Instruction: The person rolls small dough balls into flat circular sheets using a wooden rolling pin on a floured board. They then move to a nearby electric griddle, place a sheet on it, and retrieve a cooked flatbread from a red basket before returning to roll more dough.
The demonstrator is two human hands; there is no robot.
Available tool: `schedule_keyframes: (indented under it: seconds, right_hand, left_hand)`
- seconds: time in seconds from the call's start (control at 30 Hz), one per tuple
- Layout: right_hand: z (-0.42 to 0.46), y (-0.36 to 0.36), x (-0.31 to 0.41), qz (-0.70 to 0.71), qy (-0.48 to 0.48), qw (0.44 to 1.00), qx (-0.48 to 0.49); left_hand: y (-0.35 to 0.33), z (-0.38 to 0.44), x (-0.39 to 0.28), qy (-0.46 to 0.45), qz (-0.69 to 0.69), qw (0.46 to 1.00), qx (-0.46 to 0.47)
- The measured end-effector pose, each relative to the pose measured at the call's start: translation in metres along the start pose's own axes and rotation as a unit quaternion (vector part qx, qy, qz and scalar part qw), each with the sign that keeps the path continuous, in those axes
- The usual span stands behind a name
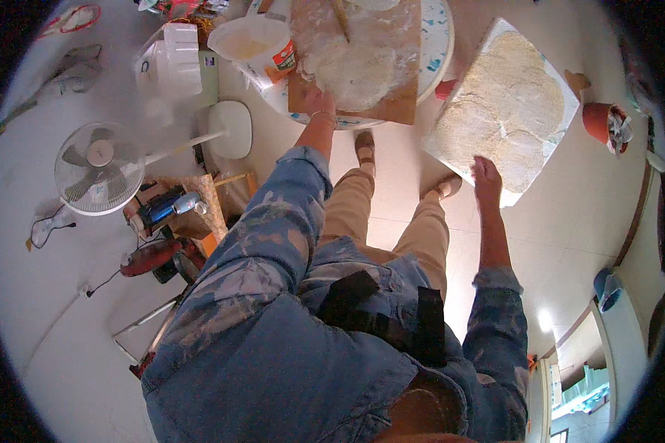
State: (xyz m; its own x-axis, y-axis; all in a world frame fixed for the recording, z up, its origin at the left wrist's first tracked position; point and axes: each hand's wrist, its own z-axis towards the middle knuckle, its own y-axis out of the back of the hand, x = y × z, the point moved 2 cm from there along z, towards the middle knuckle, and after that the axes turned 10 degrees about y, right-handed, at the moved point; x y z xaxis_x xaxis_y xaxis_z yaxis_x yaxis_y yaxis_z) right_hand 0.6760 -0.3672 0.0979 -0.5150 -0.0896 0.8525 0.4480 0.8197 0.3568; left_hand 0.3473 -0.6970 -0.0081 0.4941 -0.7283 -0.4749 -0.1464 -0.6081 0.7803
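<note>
My left hand (318, 104) is at the near left edge of a floured wooden board (402, 108). Its fingers lie close to a round, flat sheet of dough (360, 75); whether they pinch it is blurred. A thin wooden rolling pin (341, 22) lies on the board beyond that sheet. My right hand (486, 177), fingers curled, is over the near edge of a white slab, likely foam (440, 147). Several flat rounds of dough (523, 152) cover the slab, dusted with flour or meal. I cannot tell if the right fingers grip anything.
The board rests on a round patterned table (435, 61). Left of it stands a white plastic tub (255, 47) of pale powder. A pedestal fan (100, 160) and a cluttered small cabinet (216, 207) are at left. An orange-red bin (596, 122) stands at far right.
</note>
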Motion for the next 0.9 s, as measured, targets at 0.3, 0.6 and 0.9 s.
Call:
schedule_keyframes:
  seconds: [0.3, 0.6, 0.9]
  right_hand:
    - [0.082, -0.205, 0.089, 0.096, 0.106, 0.989, 0.046]
    - [0.094, -0.257, 0.129, 0.005, 0.092, 0.996, 0.003]
    - [0.099, -0.267, 0.137, 0.006, 0.096, 0.995, -0.017]
  left_hand:
    - [0.007, 0.039, -0.022, 0.027, 0.024, 0.994, 0.102]
    - [0.071, -0.005, -0.076, -0.081, 0.121, 0.988, 0.051]
    - [0.055, 0.028, -0.051, -0.093, 0.019, 0.983, 0.155]
